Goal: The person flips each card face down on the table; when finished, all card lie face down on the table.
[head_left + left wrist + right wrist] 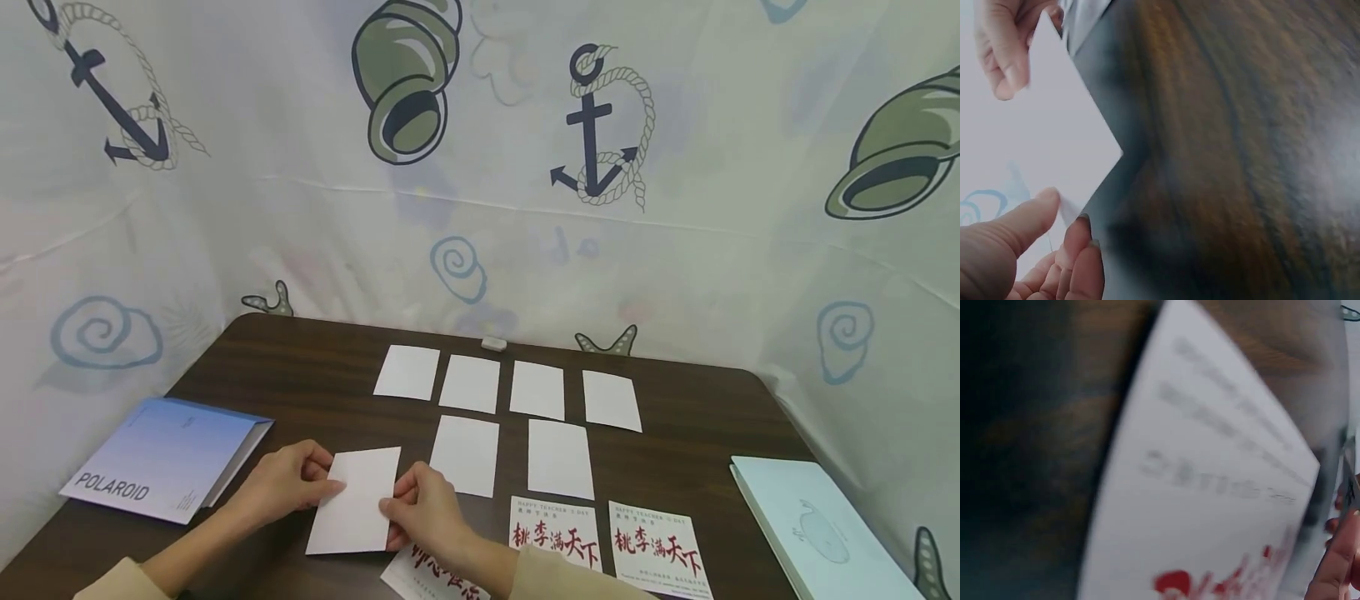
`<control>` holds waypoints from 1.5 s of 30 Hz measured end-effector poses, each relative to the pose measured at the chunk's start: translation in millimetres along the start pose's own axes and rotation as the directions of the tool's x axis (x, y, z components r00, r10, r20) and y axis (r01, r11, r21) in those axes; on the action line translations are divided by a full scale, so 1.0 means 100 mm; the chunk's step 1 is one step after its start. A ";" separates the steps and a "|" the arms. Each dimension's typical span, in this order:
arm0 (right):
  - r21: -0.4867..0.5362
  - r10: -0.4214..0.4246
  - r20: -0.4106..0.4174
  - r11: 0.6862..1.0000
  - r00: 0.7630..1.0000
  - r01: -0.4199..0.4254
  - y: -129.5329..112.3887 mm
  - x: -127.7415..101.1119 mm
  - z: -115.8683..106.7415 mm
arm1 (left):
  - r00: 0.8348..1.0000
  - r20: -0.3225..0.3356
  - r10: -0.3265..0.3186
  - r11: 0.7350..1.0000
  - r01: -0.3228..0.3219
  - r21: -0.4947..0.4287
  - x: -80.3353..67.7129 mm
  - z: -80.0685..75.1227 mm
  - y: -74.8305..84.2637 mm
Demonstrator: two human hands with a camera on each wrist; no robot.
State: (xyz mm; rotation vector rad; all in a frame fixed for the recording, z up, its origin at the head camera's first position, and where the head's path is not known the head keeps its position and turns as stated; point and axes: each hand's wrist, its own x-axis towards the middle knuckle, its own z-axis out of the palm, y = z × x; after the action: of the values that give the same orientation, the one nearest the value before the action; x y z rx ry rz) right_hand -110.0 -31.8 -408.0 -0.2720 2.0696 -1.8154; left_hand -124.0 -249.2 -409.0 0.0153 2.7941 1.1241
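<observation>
A blank-faced white card (355,500) is held up between both hands, low and left of the middle in the head view. My left hand (292,477) pinches its left edge, thumb on the front. On the opposite edge my right hand (429,510) grips it between thumb and fingers. The left wrist view shows the same card (1069,125), with the left thumb (1029,219) on its near corner and the right hand (1007,47) farther up. Below the right hand lies a card with red lettering (431,577), partly covered by that hand and forearm; it looms blurred in the right wrist view (1210,469).
Several blank white cards (468,454) lie in two rows toward the table's back. Two red-lettered cards (555,531) (654,546) sit at the front right. A blue POLAROID folder (165,458) is at left, a pale box-like book (825,525) at right, a small white block (493,343) behind.
</observation>
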 end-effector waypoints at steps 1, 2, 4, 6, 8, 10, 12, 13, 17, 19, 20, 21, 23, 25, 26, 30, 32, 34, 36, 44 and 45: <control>-0.018 0.018 0.006 1.000 1.000 -0.018 0.02 0.00 0.00 | 1.000 -0.008 0.012 0.999 -0.011 0.036 0.00 0.00 -0.01; -0.028 0.038 0.011 0.999 0.999 -0.037 0.05 0.01 0.01 | 1.000 -0.012 0.021 0.998 -0.020 0.067 0.00 0.01 -0.02; -0.048 0.076 0.019 0.996 0.997 -0.075 0.09 0.01 0.03 | 0.999 -0.016 0.050 0.991 -0.048 0.122 -0.01 0.02 -0.04; -0.059 0.104 0.028 0.993 0.994 -0.102 0.11 0.03 0.05 | 0.997 -0.017 0.077 0.985 -0.074 0.153 -0.02 0.02 -0.05; -0.070 0.120 0.039 0.991 0.992 -0.117 0.13 0.04 0.06 | 0.996 -0.017 0.092 0.981 -0.088 0.174 -0.03 0.03 -0.05; -0.094 0.125 0.048 0.988 0.991 -0.120 0.13 0.06 0.07 | 0.994 -0.012 0.108 0.977 -0.104 0.188 -0.03 0.03 -0.05; -0.119 0.135 0.058 0.985 0.989 -0.127 0.13 0.07 0.07 | 0.994 -0.001 0.114 0.974 -0.111 0.197 -0.03 0.03 -0.05; -0.134 0.141 0.060 0.982 0.988 -0.132 0.13 0.07 0.06 | 0.993 0.006 0.114 0.973 -0.113 0.202 -0.02 0.04 -0.05; -0.125 0.161 0.058 0.980 0.985 -0.153 0.11 0.07 0.03 | 0.994 0.030 0.110 0.969 -0.114 0.218 0.00 0.04 -0.03; -0.086 0.147 0.057 0.986 0.987 -0.142 0.07 0.06 -0.01 | 0.994 0.039 0.101 0.969 -0.107 0.223 0.01 0.04 -0.02; -0.064 0.130 0.055 0.990 0.990 -0.127 0.04 0.05 -0.05 | 0.994 0.045 0.097 0.969 -0.105 0.224 0.02 0.03 -0.01; -0.050 0.111 0.052 0.993 0.992 -0.108 0.01 0.04 -0.10 | 0.994 0.050 0.095 0.969 -0.104 0.226 0.02 0.03 0.00; -0.051 0.067 0.046 0.997 0.997 -0.064 -0.04 0.01 -0.23 | 0.994 0.060 0.092 0.967 -0.104 0.231 0.03 0.02 0.01; -0.094 0.029 0.036 0.995 0.999 -0.026 -0.07 -0.04 -0.39 | 0.994 0.070 0.089 0.966 -0.103 0.237 0.03 0.01 0.03; -0.137 0.013 0.030 0.991 0.999 -0.009 -0.07 -0.07 -0.47 | 0.993 0.073 0.088 0.965 -0.103 0.242 0.04 0.00 0.03; -0.315 -0.034 0.031 0.948 0.999 0.042 0.00 -0.19 -0.70 | 0.994 0.088 0.070 0.960 -0.091 0.265 0.02 -0.02 0.05; -0.392 -0.068 0.048 0.917 0.997 0.081 0.04 -0.21 -0.74 | 0.994 0.091 0.063 0.956 -0.086 0.280 0.01 -0.04 0.05; -0.450 -0.094 0.065 0.886 0.993 0.114 0.07 -0.22 -0.73 | 0.994 0.092 0.063 0.952 -0.087 0.295 0.00 -0.04 0.05; -0.501 -0.114 0.079 0.854 0.990 0.139 0.08 -0.21 -0.70 | 0.994 0.090 0.069 0.947 -0.093 0.307 0.01 -0.04 0.05; -0.569 -0.129 0.092 0.807 0.987 0.158 0.07 -0.17 -0.66 | 0.993 0.087 0.075 0.944 -0.099 0.314 0.02 -0.02 0.05; -0.571 -0.134 0.089 0.805 0.987 0.161 0.06 -0.18 -0.69 | 0.993 0.086 0.075 0.944 -0.099 0.315 0.02 -0.02 0.06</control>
State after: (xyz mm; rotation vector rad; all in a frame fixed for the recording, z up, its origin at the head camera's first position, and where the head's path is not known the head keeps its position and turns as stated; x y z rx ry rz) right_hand -120.3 38.5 -404.4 -0.6432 2.5845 -1.1801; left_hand -126.7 -246.5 -403.9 0.2094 2.8995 0.6579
